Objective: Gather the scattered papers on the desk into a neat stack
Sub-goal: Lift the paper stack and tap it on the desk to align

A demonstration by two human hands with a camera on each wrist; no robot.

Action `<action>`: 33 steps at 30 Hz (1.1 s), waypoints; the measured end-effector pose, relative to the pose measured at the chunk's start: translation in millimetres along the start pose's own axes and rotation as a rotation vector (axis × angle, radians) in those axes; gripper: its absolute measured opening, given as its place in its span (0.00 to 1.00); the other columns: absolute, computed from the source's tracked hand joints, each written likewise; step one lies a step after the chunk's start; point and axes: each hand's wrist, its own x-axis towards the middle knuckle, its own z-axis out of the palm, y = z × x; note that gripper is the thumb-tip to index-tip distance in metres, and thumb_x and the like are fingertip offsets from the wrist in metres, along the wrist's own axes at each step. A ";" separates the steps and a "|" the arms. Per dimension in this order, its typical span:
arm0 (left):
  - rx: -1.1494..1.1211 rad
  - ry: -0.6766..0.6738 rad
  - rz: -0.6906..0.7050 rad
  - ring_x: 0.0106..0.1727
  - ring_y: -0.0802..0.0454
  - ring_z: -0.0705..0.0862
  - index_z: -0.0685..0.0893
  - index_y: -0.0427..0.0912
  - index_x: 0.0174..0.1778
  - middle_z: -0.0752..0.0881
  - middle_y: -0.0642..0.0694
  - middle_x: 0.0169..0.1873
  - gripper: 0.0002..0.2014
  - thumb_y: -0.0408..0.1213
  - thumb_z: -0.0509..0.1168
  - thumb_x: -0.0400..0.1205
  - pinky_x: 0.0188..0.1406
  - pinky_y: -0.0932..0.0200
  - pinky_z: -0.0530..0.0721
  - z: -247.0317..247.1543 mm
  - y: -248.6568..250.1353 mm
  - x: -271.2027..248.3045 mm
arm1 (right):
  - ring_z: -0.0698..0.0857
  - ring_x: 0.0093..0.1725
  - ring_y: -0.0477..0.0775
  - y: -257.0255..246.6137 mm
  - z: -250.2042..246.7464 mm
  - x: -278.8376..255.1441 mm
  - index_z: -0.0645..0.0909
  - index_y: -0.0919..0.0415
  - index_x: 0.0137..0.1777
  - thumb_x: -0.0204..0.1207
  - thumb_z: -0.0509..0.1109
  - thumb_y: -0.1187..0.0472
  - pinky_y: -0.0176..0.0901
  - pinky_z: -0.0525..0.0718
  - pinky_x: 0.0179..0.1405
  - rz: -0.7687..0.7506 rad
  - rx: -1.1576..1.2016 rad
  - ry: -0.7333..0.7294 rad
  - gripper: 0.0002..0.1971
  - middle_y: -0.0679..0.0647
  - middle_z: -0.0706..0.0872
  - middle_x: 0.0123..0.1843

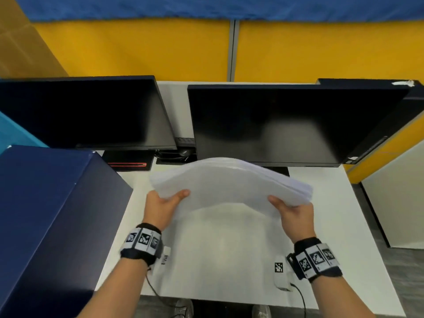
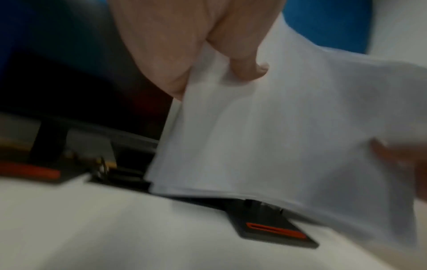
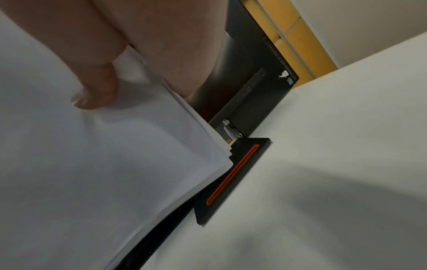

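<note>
A thick stack of white papers (image 1: pixel 229 184) hangs in the air above the white desk (image 1: pixel 224 249), bowed upward in the middle. My left hand (image 1: pixel 165 203) grips its near left corner, thumb on top and fingers hidden beneath. My right hand (image 1: pixel 293 212) grips the near right side the same way. In the left wrist view the thumb (image 2: pixel 245 65) presses on the papers (image 2: pixel 277 137). The right wrist view shows the thumb (image 3: pixel 99 91) on the sheets (image 3: pixel 104 155), whose right edges are fanned and uneven.
Two dark monitors (image 1: pixel 87 113) (image 1: pixel 289 125) stand at the back of the desk, their bases with red stripes (image 1: pixel 128 165) just beyond the papers. A dark blue box (image 1: pixel 52 214) fills the left side. Yellow partitions (image 1: pixel 137 49) rise behind.
</note>
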 end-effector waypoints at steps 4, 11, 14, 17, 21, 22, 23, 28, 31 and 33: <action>-0.033 0.008 -0.078 0.29 0.66 0.87 0.88 0.44 0.38 0.90 0.57 0.27 0.10 0.35 0.82 0.67 0.31 0.72 0.82 26.1 -30.8 -5.9 | 0.90 0.43 0.32 25.3 -12.5 -4.7 0.87 0.44 0.48 0.66 0.84 0.63 0.39 0.85 0.49 0.073 -0.048 0.015 0.15 0.42 0.91 0.47; 0.032 -0.100 -0.181 0.38 0.67 0.90 0.89 0.50 0.38 0.90 0.62 0.30 0.11 0.35 0.83 0.68 0.35 0.73 0.84 45.7 -55.3 -3.2 | 0.92 0.40 0.42 44.6 -18.4 0.8 0.87 0.53 0.45 0.64 0.85 0.62 0.48 0.88 0.53 0.251 -0.079 0.011 0.12 0.45 0.92 0.42; 0.007 -0.043 -0.100 0.33 0.60 0.88 0.91 0.43 0.37 0.90 0.58 0.30 0.06 0.35 0.82 0.69 0.39 0.66 0.85 39.3 -43.9 1.7 | 0.91 0.38 0.37 30.7 -21.5 1.8 0.88 0.52 0.44 0.65 0.84 0.63 0.31 0.88 0.41 0.153 -0.032 0.068 0.11 0.46 0.91 0.43; 0.037 -0.066 -0.045 0.40 0.57 0.90 0.91 0.39 0.47 0.92 0.53 0.39 0.16 0.37 0.84 0.66 0.45 0.62 0.87 31.4 -40.4 3.8 | 0.92 0.49 0.44 33.1 -30.6 3.1 0.87 0.59 0.57 0.62 0.85 0.64 0.28 0.87 0.42 0.081 -0.024 0.022 0.22 0.48 0.92 0.49; 0.096 -0.104 -0.086 0.50 0.49 0.91 0.89 0.37 0.52 0.93 0.43 0.46 0.16 0.34 0.81 0.70 0.51 0.54 0.87 38.3 -36.7 2.1 | 0.92 0.50 0.49 51.6 -26.1 5.2 0.87 0.58 0.56 0.61 0.86 0.63 0.29 0.87 0.43 0.159 -0.107 -0.054 0.23 0.51 0.92 0.50; 0.094 -0.083 -0.079 0.44 0.42 0.89 0.89 0.29 0.48 0.91 0.31 0.42 0.13 0.32 0.79 0.72 0.44 0.50 0.86 41.0 -30.9 0.1 | 0.92 0.47 0.47 48.6 -22.3 5.0 0.88 0.57 0.51 0.62 0.85 0.63 0.28 0.87 0.41 0.165 -0.114 -0.022 0.17 0.53 0.93 0.48; 0.075 -0.051 -0.063 0.44 0.39 0.83 0.85 0.17 0.45 0.85 0.18 0.40 0.15 0.28 0.77 0.74 0.40 0.43 0.80 43.5 -25.7 -1.5 | 0.92 0.43 0.41 43.3 -19.1 4.8 0.89 0.55 0.48 0.64 0.84 0.64 0.26 0.86 0.40 0.155 -0.109 0.007 0.14 0.53 0.93 0.47; 0.071 -0.057 -0.040 0.25 0.58 0.85 0.88 0.23 0.49 0.82 0.23 0.29 0.11 0.28 0.75 0.76 0.28 0.51 0.81 36.5 -14.8 -3.6 | 0.85 0.29 0.28 33.8 -22.9 4.0 0.87 0.60 0.48 0.67 0.82 0.65 0.23 0.81 0.35 0.069 -0.114 0.048 0.11 0.45 0.88 0.37; 0.108 -0.016 -0.086 0.35 0.53 0.90 0.87 0.27 0.47 0.87 0.26 0.36 0.12 0.34 0.77 0.75 0.25 0.75 0.77 42.0 -31.3 -7.9 | 0.84 0.27 0.31 45.4 -22.4 -1.1 0.86 0.57 0.44 0.67 0.82 0.57 0.41 0.81 0.39 0.156 -0.212 -0.010 0.10 0.37 0.87 0.28; 0.033 0.016 -0.119 0.49 0.44 0.89 0.84 0.36 0.51 0.89 0.40 0.42 0.15 0.36 0.78 0.73 0.39 0.74 0.83 46.7 -34.1 -8.4 | 0.89 0.38 0.37 48.9 -21.9 -1.8 0.86 0.54 0.47 0.64 0.84 0.51 0.49 0.85 0.48 0.181 -0.211 -0.019 0.15 0.39 0.91 0.37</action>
